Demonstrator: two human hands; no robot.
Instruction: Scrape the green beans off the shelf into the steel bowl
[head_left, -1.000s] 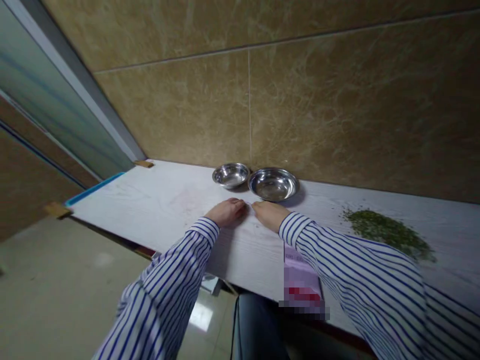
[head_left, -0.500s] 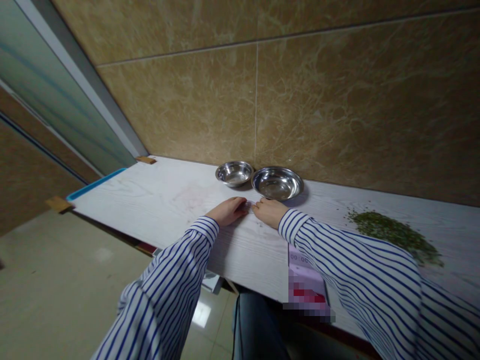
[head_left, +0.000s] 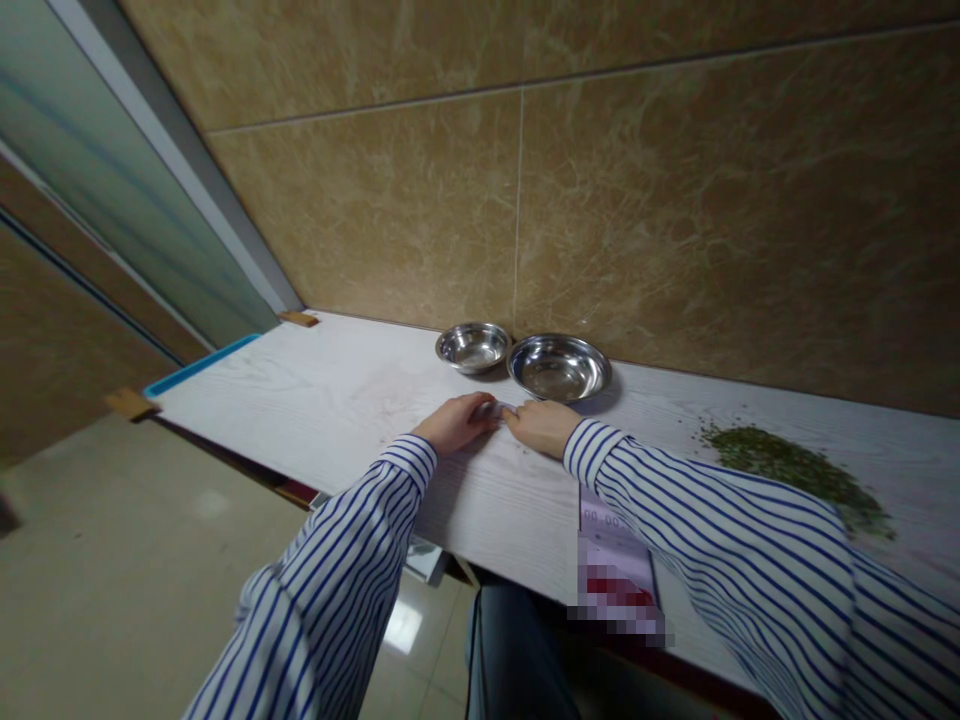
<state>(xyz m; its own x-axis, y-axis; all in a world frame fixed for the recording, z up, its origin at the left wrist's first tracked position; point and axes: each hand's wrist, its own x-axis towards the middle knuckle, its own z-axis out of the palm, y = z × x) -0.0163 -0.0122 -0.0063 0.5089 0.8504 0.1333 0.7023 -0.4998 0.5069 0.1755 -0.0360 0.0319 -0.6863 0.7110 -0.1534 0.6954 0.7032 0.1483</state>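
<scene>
My left hand (head_left: 454, 423) and my right hand (head_left: 541, 424) rest close together on the white table (head_left: 315, 400), fingertips meeting. Both have curled fingers pinched on a small pale thing (head_left: 499, 408) between them; I cannot make out what it is. Just beyond the hands stand two steel bowls, a small one (head_left: 472, 346) on the left and a larger one (head_left: 559, 367) on the right, both looking empty. Both arms wear blue-striped white sleeves.
A heap of green bits (head_left: 799, 470) lies on the table to the right. A pinkish card or device (head_left: 611, 545) lies near the front edge under my right forearm. A tiled wall (head_left: 675, 220) backs the table; a blue strip (head_left: 201, 364) edges its left end.
The hands have drawn slightly closer, fingertips now meeting on the small pale thing. The view has shifted a little; the bowls and green heap have not moved.
</scene>
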